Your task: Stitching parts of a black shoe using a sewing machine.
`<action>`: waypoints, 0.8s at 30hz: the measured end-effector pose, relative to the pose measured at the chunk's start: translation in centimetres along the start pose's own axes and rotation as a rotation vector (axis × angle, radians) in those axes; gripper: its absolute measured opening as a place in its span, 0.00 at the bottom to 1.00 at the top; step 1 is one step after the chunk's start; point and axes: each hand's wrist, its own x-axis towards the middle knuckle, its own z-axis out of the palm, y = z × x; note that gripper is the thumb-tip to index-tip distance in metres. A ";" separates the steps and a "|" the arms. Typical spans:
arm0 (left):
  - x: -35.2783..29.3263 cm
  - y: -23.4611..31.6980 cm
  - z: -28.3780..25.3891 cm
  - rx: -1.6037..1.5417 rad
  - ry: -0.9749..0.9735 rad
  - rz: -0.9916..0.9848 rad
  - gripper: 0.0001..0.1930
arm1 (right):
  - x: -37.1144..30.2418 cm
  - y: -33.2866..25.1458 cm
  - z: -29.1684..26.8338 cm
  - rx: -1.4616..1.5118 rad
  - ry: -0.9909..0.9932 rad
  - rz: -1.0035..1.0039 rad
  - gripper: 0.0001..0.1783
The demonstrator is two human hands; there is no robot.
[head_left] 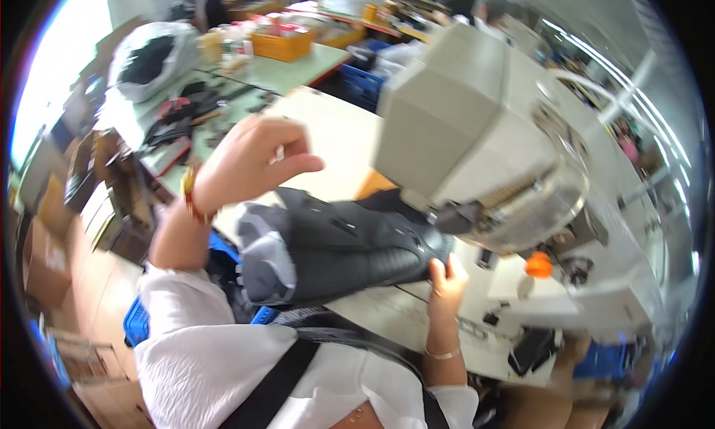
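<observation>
The person's empty left hand (257, 157), a gold-coloured bracelet (191, 194) circling its wrist, is hanging in the air with loosely curling fingers, near the grey-lined end of a black, tube-shaped soft piece (342, 243). The right hand (447, 278) is pinching that piece's other end beneath a large off-white sewing machine (447, 109). Beyond, an open orange box (281, 48) is standing on a pale green table (302, 70).

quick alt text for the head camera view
A person's bare right hand touches the edge of a black boot-shaped piece with grey lining, at a bulky off-white sewing machine. The left hand is raised near the piece. Behind, an orange rectangular box sits on a pale green table.
</observation>
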 end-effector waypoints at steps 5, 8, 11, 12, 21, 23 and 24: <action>-16.8 -3.1 2.3 -0.283 -0.279 -0.780 0.15 | -0.2 2.0 -0.7 0.303 -0.115 -0.040 0.21; -22.0 -4.7 7.3 -0.821 -0.603 -0.573 0.39 | 0.3 1.2 0.6 0.459 -0.077 -0.036 0.19; -20.5 -3.1 8.0 -0.921 -0.627 -0.616 0.40 | 1.1 2.0 -0.7 0.547 -0.195 0.016 0.18; -20.0 -3.6 7.9 -0.882 -0.669 -0.596 0.38 | 1.2 2.2 -0.9 0.581 -0.220 0.011 0.17; -24.1 -3.3 6.8 -1.055 -0.817 -0.369 0.37 | 1.1 2.8 -0.1 0.593 -0.168 -0.045 0.16; -26.7 -3.3 10.7 -1.138 -0.766 -0.433 0.50 | 0.9 2.4 0.1 0.597 -0.145 -0.048 0.16; -26.6 -2.0 11.6 -1.389 -0.647 -0.480 0.48 | 0.8 2.5 0.0 0.589 -0.139 -0.052 0.16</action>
